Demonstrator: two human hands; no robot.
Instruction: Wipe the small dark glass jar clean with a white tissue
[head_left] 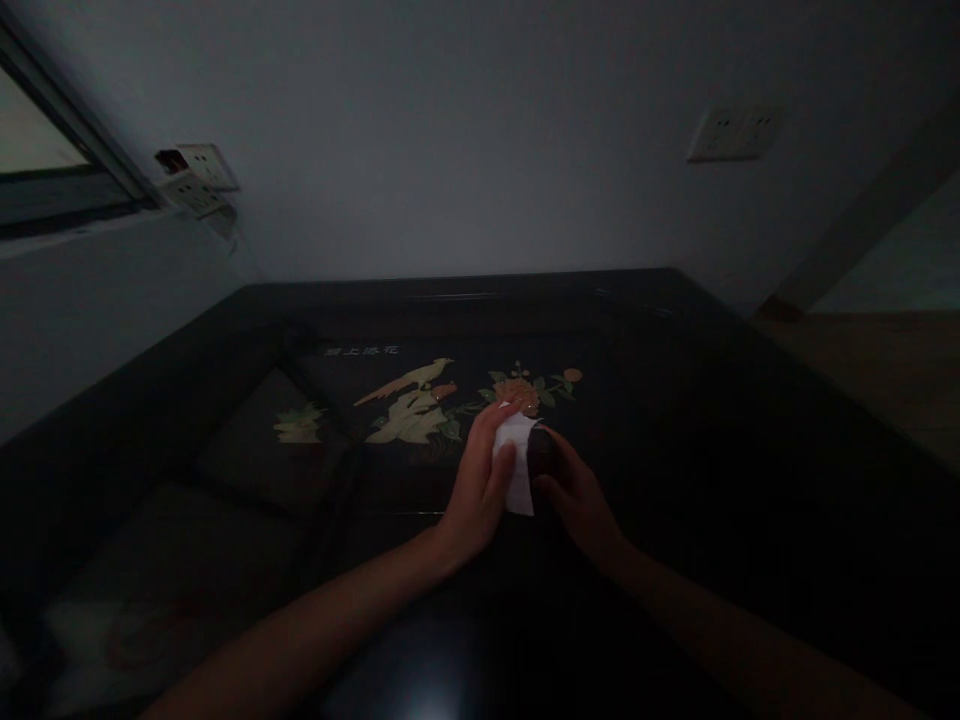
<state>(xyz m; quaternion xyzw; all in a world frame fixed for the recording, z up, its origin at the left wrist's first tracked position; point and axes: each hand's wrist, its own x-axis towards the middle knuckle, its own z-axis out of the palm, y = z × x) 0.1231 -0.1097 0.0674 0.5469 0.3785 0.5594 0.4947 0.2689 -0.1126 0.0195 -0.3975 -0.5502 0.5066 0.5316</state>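
Observation:
Near the middle of the view, my left hand [480, 480] is closed on a white tissue [519, 470], its thumb across the front. The tissue lies against the side of a small dark object [541, 452] whose kind is too dark to make out. From the right, my right hand [576, 490] wraps its fingers round that dark object. Both hands are just above a glossy black surface [420, 560]. Behind them it bears a colourful picture of a bird [409, 382] and an orange flower [517, 392], with pale written characters [362, 351] at its upper left.
A pale wall [465, 150] rises behind the black surface. Sockets are on it at the right [739, 132] and in the left corner [206, 168]. A window frame [82, 150] is at the upper left, and brownish floor [885, 370] shows at the right.

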